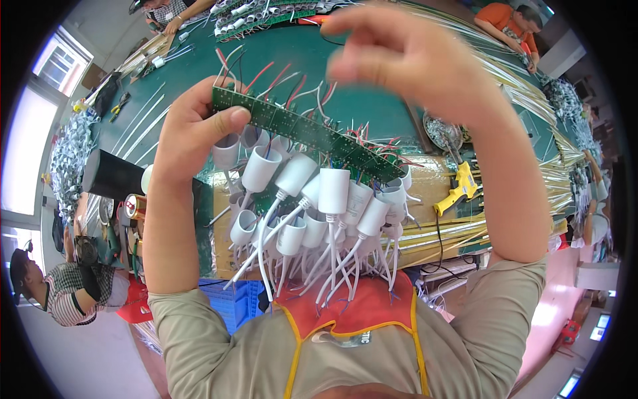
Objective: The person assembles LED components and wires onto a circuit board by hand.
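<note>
My left hand [188, 130] grips the left end of a long green circuit board strip [302, 130], thumb on its face. Thin red, white and black wires [269, 80] stick up along the board's far edge. Below the strip sit many white cup-shaped plastic parts [333, 193] with white cables trailing toward me; how they join the boards is partly hidden. Raised over the table beyond the strip, my right hand [392, 53] is blurred by motion, its thumb and forefinger apart. Nothing shows between them.
On the right, a yellow gun-shaped tool [457, 191] lies beside a round metal dish [444, 133]. More boards with white parts [259, 20] are at the far edge. Pliers [119, 106] and a dark box [109, 174] are on the left. Other people work around the table.
</note>
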`<action>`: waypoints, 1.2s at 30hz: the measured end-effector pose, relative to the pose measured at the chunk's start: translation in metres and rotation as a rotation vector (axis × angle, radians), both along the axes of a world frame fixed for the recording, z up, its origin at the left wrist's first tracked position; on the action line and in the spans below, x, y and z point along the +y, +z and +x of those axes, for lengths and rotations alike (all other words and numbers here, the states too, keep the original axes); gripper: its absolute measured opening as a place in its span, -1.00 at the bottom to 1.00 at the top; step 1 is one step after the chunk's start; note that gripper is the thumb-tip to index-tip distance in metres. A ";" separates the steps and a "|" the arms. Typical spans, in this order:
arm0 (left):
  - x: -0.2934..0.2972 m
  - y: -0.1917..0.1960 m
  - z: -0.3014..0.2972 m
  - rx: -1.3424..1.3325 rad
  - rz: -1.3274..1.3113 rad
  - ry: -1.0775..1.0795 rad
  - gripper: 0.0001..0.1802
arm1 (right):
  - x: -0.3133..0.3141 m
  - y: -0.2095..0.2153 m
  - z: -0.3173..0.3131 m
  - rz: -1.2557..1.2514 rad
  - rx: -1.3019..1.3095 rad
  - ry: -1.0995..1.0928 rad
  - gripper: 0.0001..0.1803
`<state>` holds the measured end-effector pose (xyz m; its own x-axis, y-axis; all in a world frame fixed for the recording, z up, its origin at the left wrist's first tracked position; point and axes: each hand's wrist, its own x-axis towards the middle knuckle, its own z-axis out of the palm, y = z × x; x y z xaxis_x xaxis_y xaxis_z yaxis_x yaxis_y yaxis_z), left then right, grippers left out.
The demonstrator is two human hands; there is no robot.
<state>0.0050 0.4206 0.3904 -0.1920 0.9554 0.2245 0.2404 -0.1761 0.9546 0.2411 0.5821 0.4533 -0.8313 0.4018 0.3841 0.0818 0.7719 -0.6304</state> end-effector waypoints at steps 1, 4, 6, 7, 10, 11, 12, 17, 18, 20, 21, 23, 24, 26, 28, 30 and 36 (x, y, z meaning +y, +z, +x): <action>-0.002 -0.001 0.001 -0.007 0.003 0.008 -0.69 | -0.008 -0.007 0.004 -0.025 -0.154 0.009 -0.56; -0.008 0.003 0.005 -0.006 0.021 0.038 -0.69 | -0.016 -0.012 0.012 0.014 -0.546 0.168 -0.39; -0.012 0.002 0.005 0.000 0.042 0.039 -0.68 | -0.020 -0.010 0.018 0.018 -0.571 0.186 -0.47; -0.013 0.001 0.004 0.005 0.063 0.043 -0.68 | -0.020 -0.012 0.021 0.010 -0.503 0.193 -0.53; -0.015 -0.002 0.002 0.033 0.111 0.021 -0.68 | -0.019 -0.018 0.027 -0.010 -0.370 0.214 -0.63; -0.015 -0.001 0.001 0.034 0.111 0.017 -0.68 | -0.019 -0.020 0.028 -0.022 -0.306 0.232 -0.67; -0.016 -0.001 0.000 0.001 0.086 0.023 -0.66 | -0.019 -0.019 0.029 -0.022 -0.305 0.229 -0.67; -0.017 0.006 0.010 -0.049 0.129 -0.025 -0.62 | -0.018 -0.019 0.024 -0.043 -0.257 0.292 -0.70; -0.018 0.009 0.010 -0.042 0.039 0.004 -0.61 | -0.018 -0.020 0.023 -0.041 -0.258 0.291 -0.70; -0.017 0.011 0.014 -0.028 -0.056 0.034 -0.60 | -0.014 -0.024 0.028 -0.008 -0.266 0.312 -0.72; -0.016 0.010 0.015 0.001 -0.035 0.033 -0.61 | -0.013 -0.024 0.029 -0.009 -0.263 0.312 -0.72; -0.017 0.007 0.015 0.025 -0.013 0.035 -0.61 | -0.014 -0.023 0.028 0.099 -0.265 0.326 -0.74; -0.018 0.007 0.015 0.051 -0.006 0.042 -0.62 | -0.016 -0.020 0.028 0.098 -0.266 0.326 -0.74; -0.019 0.006 0.016 0.077 -0.001 0.049 -0.62 | -0.023 -0.012 0.028 0.262 -0.338 0.254 -0.77; -0.019 0.007 0.019 0.104 -0.004 0.072 -0.62 | -0.026 -0.011 0.031 0.414 -0.335 0.234 -0.80; -0.020 0.008 0.019 0.155 -0.005 0.068 -0.62 | -0.027 -0.007 0.031 0.566 -0.331 0.214 -0.81; -0.021 0.001 0.017 0.261 0.159 0.055 -0.62 | -0.027 0.009 0.030 0.380 -0.200 0.314 -0.83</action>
<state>0.0218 0.3999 0.3918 -0.1584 0.8940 0.4191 0.4871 -0.2984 0.8208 0.2710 0.5551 0.4621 -0.9610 -0.0143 0.2761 -0.0996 0.9495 -0.2976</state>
